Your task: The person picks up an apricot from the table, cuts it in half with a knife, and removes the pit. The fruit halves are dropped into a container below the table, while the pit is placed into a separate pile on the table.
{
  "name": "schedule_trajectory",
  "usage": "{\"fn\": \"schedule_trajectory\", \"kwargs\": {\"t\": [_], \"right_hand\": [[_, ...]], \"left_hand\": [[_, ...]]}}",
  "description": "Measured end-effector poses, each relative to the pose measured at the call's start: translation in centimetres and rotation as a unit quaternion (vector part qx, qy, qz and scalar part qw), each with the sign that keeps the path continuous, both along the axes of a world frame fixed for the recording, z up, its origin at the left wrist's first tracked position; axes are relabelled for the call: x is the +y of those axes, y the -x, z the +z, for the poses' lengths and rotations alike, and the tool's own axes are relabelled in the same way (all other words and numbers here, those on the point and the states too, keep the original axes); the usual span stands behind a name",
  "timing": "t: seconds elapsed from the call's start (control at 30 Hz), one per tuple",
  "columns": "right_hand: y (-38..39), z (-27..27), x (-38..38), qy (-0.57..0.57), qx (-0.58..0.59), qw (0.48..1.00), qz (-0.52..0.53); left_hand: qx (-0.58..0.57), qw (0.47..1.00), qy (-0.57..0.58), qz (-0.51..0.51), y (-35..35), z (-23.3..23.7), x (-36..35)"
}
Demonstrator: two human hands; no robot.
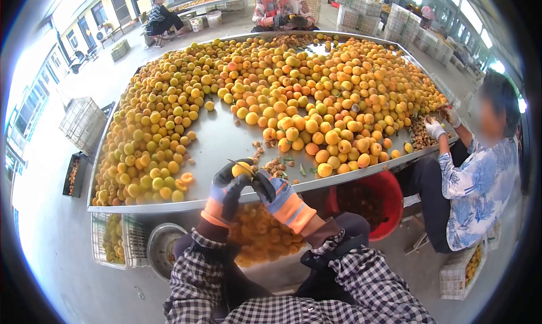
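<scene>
Both my hands wear dark-palmed gloves with orange cuffs and meet just above the near edge of the metal table [217, 146]. A yellow-orange apricot [241, 169] is gripped by my left hand [227, 187], its fingers closed round the fruit. My right hand [278, 198] touches the fruit's right side with its fingers closed; a thin dark blade-like thing shows at the top of the fruit. Several pits [275, 167] lie on the metal just beyond my right hand. Heaps of apricots [339, 81] spread over the table.
Below the table's edge are a crate of fruit halves [265, 233], a red tub [389, 208], a metal basin [164, 246] and a white crate [132, 242]. One person [480, 171] sits at the right edge, another [282, 10] at the far edge.
</scene>
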State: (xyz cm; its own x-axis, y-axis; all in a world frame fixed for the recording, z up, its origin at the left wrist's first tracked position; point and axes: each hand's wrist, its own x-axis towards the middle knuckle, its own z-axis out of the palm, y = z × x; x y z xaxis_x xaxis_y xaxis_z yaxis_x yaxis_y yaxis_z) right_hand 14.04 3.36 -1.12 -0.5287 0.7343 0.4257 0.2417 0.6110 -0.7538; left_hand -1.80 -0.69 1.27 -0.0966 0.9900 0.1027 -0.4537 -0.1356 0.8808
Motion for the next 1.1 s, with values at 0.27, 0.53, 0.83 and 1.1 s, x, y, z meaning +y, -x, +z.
{"fn": "schedule_trajectory", "kwargs": {"t": [0.27, 0.53, 0.83, 1.1], "right_hand": [[-0.2, 0.9, -0.8, -0.017, 0.046, 0.998, -0.028], [0.2, 0.1, -0.4, -0.003, 0.063, 0.998, -0.027], [1.3, -1.4, -0.5, -0.010, 0.054, 0.997, -0.050], [0.8, -1.7, 0.1, -0.002, 0.031, 0.999, -0.037]], "left_hand": [[0.063, 0.996, -0.023, 0.063, -1.4, -0.7, 0.1], [-0.019, 1.000, -0.005, 0.002, -0.8, -0.5, 0.6], [-0.032, 0.999, 0.005, -0.014, -1.9, 0.1, 0.0], [0.089, 0.995, 0.020, 0.043, -0.7, -0.3, 0.9]]}}
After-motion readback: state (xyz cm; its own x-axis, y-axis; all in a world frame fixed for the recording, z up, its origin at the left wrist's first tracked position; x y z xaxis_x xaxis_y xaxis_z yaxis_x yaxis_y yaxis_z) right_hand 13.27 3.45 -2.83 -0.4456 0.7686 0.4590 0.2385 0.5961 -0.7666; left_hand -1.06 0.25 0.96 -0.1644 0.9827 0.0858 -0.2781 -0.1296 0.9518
